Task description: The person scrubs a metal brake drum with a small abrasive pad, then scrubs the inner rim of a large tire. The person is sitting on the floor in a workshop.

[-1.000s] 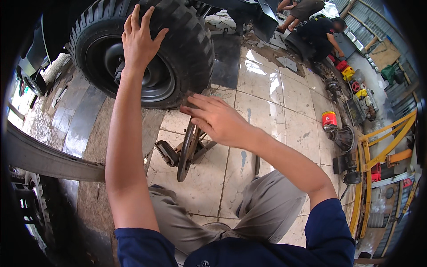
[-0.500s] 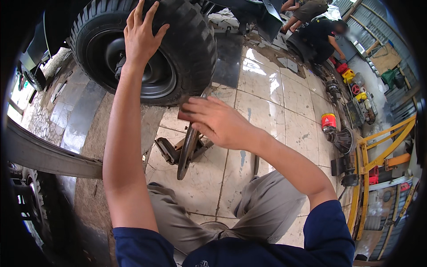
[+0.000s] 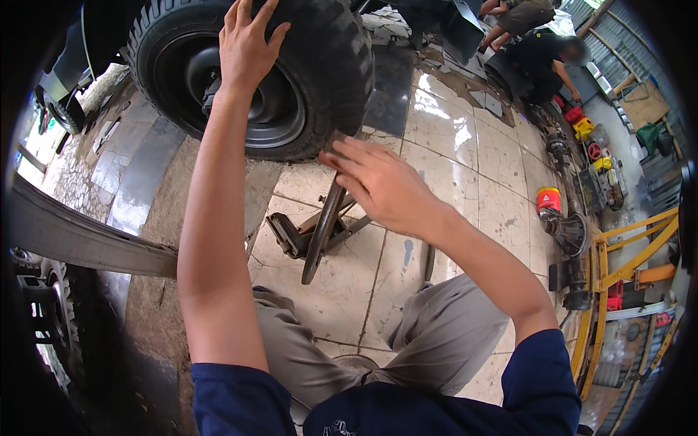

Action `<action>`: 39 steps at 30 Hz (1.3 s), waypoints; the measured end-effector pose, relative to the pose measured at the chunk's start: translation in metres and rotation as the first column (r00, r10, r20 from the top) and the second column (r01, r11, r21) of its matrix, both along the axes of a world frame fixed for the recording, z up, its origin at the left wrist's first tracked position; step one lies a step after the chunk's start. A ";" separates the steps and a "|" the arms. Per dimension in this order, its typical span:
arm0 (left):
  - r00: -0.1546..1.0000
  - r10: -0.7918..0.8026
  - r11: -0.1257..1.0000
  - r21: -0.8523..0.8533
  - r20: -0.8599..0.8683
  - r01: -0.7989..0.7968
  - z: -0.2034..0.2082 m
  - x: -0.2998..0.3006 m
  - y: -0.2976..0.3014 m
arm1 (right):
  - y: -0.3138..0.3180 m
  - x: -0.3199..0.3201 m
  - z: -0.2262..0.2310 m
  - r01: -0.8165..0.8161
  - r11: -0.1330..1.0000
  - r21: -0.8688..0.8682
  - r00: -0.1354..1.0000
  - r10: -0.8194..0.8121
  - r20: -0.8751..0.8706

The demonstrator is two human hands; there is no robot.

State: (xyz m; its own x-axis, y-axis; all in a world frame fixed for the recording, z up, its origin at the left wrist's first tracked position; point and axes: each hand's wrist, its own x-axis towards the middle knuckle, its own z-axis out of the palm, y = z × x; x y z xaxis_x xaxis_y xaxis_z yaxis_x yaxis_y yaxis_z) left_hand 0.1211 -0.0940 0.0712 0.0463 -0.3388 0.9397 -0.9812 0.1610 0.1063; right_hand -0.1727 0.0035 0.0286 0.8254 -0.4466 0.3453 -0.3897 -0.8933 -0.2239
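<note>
Grey trousers [image 3: 429, 349] and blue sleeves sit nearest, the person crouched on the tiled floor [image 3: 465, 167]. Just ahead, a metal stand [image 3: 320, 232] lies under the tyre's lower edge. The right hand [image 3: 382, 185] hovers above it, fingers spread and holding nothing, close to the tread. Farther up, the left hand [image 3: 247, 43] lies flat and open on the top of the tyre [image 3: 320, 65], gripping nothing. To steady the wheel well, I judge both palms should press opposite sides evenly, fingers clear of the stand. Beyond, another person [image 3: 542, 62] works by red and yellow gear.
</note>
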 end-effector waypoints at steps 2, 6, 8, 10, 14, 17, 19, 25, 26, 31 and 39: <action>1.000 -0.010 1.000 0.023 -0.005 0.011 0.002 0.005 0.000 | 0.011 -0.001 0.004 -0.086 0.994 -0.071 0.995 0.082 -0.058; 0.997 0.061 0.998 -0.006 0.046 -0.061 0.005 0.003 -0.003 | -0.003 -0.006 0.000 -0.057 0.998 -0.002 0.998 0.057 -0.003; 0.993 0.091 0.994 -0.069 0.081 -0.085 -0.008 0.022 -0.015 | -0.008 -0.002 -0.004 0.018 0.999 0.048 0.998 -0.021 0.060; 0.996 0.056 0.992 -0.117 0.075 -0.047 -0.014 0.027 -0.018 | 0.003 0.001 0.002 -0.019 1.000 0.012 1.000 0.019 -0.015; 0.998 -0.042 0.996 -0.071 0.043 0.045 -0.006 0.011 -0.011 | -0.002 -0.008 0.006 -0.203 0.971 -0.125 0.972 0.185 -0.141; 0.999 -0.034 0.999 -0.020 0.005 0.034 0.005 -0.003 0.002 | -0.022 -0.011 0.007 -0.191 0.980 -0.056 0.981 0.189 -0.041; 0.999 0.008 0.999 -0.032 0.048 -0.007 0.004 -0.003 0.004 | -0.016 -0.006 0.001 -0.112 0.993 -0.033 0.994 0.112 -0.012; 0.993 0.116 0.993 -0.030 0.001 -0.116 0.007 -0.016 -0.001 | -0.008 -0.003 0.014 -0.318 0.947 -0.036 0.948 0.317 -0.044; 0.991 0.135 0.991 -0.011 -0.006 -0.135 0.011 -0.023 -0.002 | -0.011 -0.005 0.015 -0.276 0.961 0.024 0.961 0.276 0.017; 0.899 0.420 0.904 0.024 0.119 -0.426 0.014 -0.036 -0.009 | -0.003 -0.007 0.006 -0.240 0.963 -0.123 0.970 0.243 0.010; 0.975 0.183 0.983 -0.001 0.125 -0.184 0.000 -0.020 -0.028 | -0.010 -0.009 0.000 -0.153 0.983 -0.098 0.986 0.158 0.052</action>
State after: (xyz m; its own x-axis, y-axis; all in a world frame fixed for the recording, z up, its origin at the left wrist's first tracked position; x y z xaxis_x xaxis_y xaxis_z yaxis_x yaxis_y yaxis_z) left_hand 0.1011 -0.1217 0.0713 -0.0078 -0.3449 0.9386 -0.9996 -0.0232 -0.0169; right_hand -0.1815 -0.0064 0.0283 0.8591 -0.2777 0.4299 -0.2327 -0.9601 -0.1552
